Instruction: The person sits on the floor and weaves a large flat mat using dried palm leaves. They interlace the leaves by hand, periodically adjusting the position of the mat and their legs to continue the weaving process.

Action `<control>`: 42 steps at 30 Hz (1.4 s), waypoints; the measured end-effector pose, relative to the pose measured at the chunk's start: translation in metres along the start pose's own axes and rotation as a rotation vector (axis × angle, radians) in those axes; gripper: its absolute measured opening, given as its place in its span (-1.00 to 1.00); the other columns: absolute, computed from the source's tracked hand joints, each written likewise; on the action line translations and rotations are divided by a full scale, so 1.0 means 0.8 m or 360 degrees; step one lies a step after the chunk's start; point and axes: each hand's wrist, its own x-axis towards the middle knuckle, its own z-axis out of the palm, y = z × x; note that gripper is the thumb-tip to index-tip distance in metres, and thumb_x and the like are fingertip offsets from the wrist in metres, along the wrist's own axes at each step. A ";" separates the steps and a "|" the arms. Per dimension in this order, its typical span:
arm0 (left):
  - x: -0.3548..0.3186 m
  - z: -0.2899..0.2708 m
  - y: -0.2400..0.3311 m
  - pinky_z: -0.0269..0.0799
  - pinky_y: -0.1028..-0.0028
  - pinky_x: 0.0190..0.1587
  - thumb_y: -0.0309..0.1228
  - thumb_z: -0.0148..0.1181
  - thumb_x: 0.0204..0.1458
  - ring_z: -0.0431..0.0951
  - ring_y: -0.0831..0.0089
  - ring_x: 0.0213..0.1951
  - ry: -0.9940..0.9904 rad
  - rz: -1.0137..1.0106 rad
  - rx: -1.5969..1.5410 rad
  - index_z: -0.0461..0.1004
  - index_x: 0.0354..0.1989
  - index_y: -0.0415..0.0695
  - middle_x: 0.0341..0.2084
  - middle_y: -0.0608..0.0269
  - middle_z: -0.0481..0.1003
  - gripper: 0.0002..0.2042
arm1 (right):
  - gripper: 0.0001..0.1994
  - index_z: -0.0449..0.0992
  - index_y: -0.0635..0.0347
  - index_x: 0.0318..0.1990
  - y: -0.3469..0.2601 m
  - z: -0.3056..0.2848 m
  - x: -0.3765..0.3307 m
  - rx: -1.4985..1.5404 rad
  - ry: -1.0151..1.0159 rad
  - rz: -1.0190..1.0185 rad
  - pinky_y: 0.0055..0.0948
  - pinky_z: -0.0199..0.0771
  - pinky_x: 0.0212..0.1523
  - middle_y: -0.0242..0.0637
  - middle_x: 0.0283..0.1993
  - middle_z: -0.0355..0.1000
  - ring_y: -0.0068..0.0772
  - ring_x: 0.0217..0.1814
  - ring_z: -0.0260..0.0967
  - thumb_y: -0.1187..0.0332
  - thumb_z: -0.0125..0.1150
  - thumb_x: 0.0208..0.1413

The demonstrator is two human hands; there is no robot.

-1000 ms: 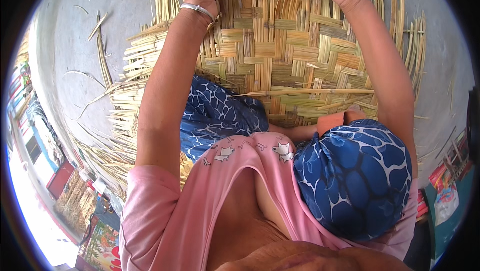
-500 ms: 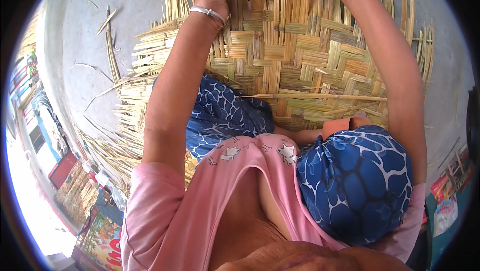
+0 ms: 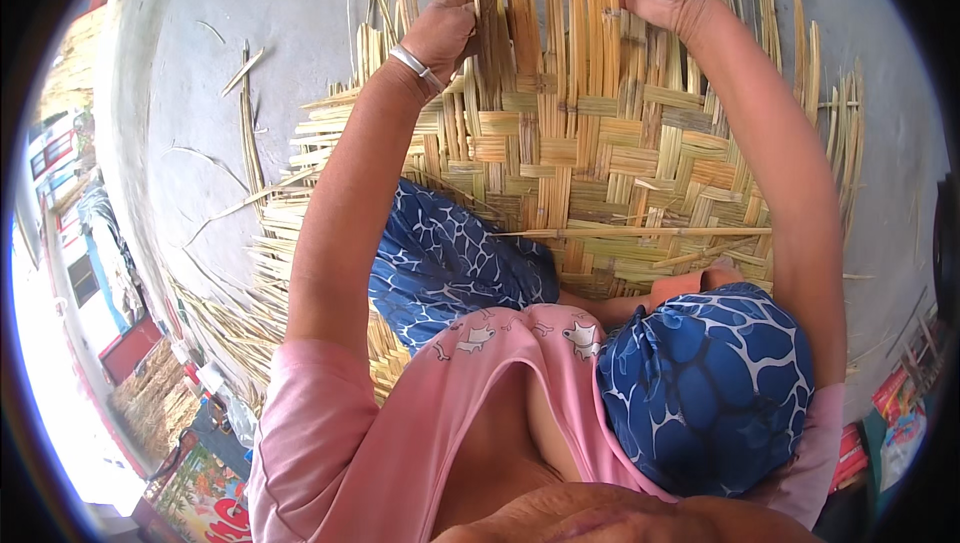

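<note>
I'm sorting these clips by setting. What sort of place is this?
Probably an outdoor work spot for weaving by hand, on bare ground. A half-woven mat of flat cane strips lies on a grey concrete floor, loose strips lie scattered beside it, and bright daylight falls at the left edge.

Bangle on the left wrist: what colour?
Silver, plain metal. The bangle sits just below the left hand; head view shows it.

Outdoor home weaving spot, looking like a yard or street-side work area. A person is sitting on a bare grey concrete floor (image 3: pixel 300 33) with a large half-woven bamboo mat (image 3: pixel 620 153) spreading across it. Loose bamboo strips (image 3: pixel 240 113) are lying scattered around. Buildings (image 3: pixel 90 273) and bright daylight are showing at the left edge.
</note>
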 end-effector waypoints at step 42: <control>-0.008 -0.083 -0.026 0.48 0.26 -0.10 -0.03 0.09 0.17 0.64 0.18 -0.26 -0.0305 -0.0141 0.1905 0.56 -0.11 -0.33 -0.34 -0.04 0.62 -0.50 | -0.54 0.31 0.50 0.09 0.110 -0.043 -0.148 0.0174 0.0988 -0.0004 -0.24 0.62 0.06 0.02 0.00 0.47 -0.11 0.03 0.52 0.22 0.18 0.29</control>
